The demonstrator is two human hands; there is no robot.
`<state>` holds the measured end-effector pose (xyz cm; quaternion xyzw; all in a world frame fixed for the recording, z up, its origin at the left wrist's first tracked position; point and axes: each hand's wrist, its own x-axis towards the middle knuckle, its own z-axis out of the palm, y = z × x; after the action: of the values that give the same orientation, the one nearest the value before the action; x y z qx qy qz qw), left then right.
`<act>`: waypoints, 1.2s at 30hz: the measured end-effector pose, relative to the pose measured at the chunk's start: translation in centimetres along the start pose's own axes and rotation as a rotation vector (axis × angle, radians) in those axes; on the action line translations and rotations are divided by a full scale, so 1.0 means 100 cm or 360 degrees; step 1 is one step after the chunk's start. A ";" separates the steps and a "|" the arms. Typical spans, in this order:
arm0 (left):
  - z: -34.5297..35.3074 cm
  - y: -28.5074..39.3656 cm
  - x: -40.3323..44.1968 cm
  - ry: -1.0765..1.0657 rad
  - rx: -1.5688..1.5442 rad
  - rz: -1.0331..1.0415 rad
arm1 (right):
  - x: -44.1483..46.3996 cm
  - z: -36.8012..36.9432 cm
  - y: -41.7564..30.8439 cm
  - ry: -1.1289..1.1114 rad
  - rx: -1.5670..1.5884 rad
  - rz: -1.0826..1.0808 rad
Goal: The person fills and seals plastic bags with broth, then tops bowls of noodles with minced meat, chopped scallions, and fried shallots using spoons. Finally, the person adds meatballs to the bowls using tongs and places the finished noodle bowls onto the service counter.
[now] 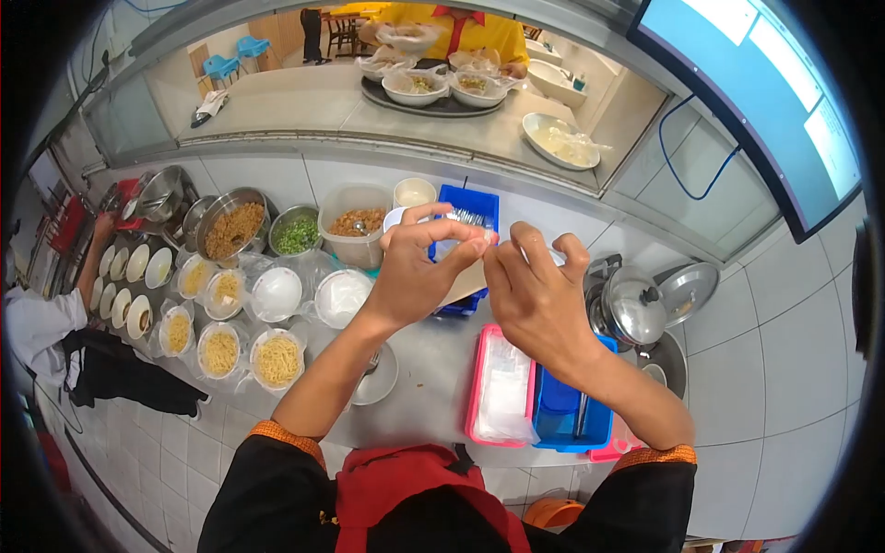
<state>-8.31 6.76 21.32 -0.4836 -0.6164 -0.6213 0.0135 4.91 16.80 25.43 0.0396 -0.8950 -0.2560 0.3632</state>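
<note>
left hand [417, 263] and right hand [544, 290] both pinched, tips meeting on a small pale bit [489, 238] between them, neither nearer, long axis unreadable, raised over the tabletop [438, 392] against the far blue basket [468, 197].

Noodle portions [278, 360] and a serving counter [304, 109] show a restaurant kitchen.

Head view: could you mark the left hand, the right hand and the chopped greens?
Left hand [413, 265]: head view, back of the hand.
Right hand [539, 290]: head view, back of the hand.
Chopped greens [297, 236]: head view, middle of the heap.
</note>
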 end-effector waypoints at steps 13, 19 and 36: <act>-0.054 0.028 0.003 -0.0873 0.0052 -0.0170 | 0.001 -0.007 0.007 0.0325 0.0786 -0.0164; -0.050 0.003 -0.024 -0.0882 -0.0178 -0.0177 | -0.019 0.019 -0.021 0.0203 0.1352 0.0000; -0.019 -0.072 -0.104 -0.0694 -0.0315 -0.0539 | -0.070 0.067 -0.079 -0.0539 0.2001 0.0772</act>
<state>-8.37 0.97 9.90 -0.4949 -0.6130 -0.5533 -0.2703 4.65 14.64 13.18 0.0007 -0.9014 0.3967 0.1737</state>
